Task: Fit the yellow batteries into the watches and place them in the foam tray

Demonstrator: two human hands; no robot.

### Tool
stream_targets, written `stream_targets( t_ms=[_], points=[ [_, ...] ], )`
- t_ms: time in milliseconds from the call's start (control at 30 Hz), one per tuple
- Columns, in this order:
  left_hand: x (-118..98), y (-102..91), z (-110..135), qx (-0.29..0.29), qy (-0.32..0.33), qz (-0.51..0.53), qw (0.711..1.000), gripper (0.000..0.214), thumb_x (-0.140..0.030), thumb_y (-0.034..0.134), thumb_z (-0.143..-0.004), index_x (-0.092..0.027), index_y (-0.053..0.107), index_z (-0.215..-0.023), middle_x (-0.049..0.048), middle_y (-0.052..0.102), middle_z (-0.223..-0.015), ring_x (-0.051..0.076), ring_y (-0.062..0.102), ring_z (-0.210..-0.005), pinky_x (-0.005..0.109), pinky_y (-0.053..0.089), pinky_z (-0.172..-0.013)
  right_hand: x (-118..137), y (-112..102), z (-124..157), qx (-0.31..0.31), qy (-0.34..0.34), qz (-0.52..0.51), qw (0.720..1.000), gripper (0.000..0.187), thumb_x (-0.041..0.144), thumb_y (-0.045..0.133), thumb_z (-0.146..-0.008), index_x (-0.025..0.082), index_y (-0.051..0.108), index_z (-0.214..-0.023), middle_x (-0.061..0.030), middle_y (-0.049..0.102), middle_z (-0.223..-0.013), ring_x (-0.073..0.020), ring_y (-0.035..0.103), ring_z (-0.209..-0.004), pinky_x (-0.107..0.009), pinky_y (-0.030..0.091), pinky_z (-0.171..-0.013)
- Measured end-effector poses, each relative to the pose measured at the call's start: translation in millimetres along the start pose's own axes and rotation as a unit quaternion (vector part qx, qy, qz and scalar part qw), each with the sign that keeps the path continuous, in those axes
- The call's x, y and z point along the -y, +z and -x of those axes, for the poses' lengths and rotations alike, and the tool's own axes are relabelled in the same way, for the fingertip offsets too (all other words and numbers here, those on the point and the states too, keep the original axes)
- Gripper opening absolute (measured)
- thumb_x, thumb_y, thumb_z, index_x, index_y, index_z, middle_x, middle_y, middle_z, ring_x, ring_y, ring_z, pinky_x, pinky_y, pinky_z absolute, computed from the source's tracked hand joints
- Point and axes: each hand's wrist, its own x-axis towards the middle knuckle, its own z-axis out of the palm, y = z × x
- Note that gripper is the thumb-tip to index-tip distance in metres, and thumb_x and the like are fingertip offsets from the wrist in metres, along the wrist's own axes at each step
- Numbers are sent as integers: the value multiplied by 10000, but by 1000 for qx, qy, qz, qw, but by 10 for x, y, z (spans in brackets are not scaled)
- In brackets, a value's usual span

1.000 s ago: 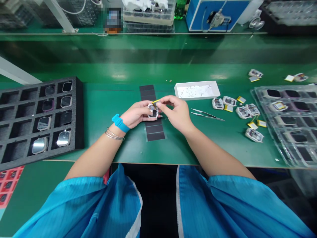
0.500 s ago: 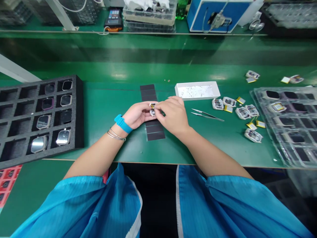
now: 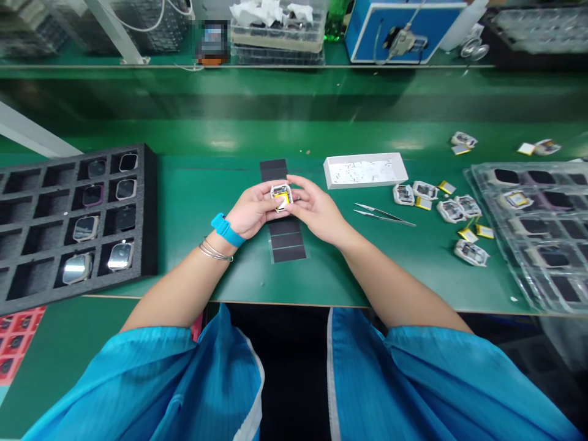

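Between both hands, above the green bench, is an open smartwatch case with a light rim and electronics inside. A yellow-edged battery lies in it. My left hand grips the case from the left, its thumb on the battery. My right hand holds the right side, thumb at the lower corner and fingers along the edge. Beneath the hands lies a strip of black adhesive pieces on clear backing. Tweezers rest to the right of my right hand.
A white box with small bits stands behind the tweezers. Several open watch cases and batteries lie at right, beside clear plastic trays. A black foam tray with watches stands at left. A blue box sits on the shelf.
The battery now lies flat inside the watch case, which faces up more openly. My right hand has shifted from pinching over the case to holding its right side.
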Motion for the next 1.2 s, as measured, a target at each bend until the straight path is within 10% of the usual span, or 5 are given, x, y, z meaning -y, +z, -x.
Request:
stream_targets(
  t_ms=[767, 1000, 1200],
  points=[
    [-22, 0, -34, -1, -1, -6, 1000, 212, -239, 649, -906, -159, 700, -1096, 84, 759, -1048, 169, 725, -963, 354, 567, -976, 43, 103, -23, -89, -5, -26, 996, 447, 421, 730, -797, 234, 638, -1193, -53, 738, -1135, -209, 708, -1049, -393, 581, -973],
    [-116, -122, -80, -37, 71, -57, 995, 511, -320, 745, -813, -231, 604, -1296, 52, 719, -1119, 178, 691, -1032, 363, 517, -1016, 50, -43, -50, -197, -49, 23, 979, 406, 585, 657, -854, 247, 664, -1079, -53, 716, -1170, -219, 660, -1146, -414, 535, -1048],
    [-92, -198, -141, -214, 225, -381, 871, 519, -221, 885, -586, -202, 633, -1039, 39, 652, -1009, 208, 623, -988, 321, 516, -890, 5, -42, -59, -210, -36, 62, 975, 344, 553, 612, -891, 242, 670, -1028, -44, 738, -1078, -212, 686, -1060, -374, 573, -937]
  ],
)
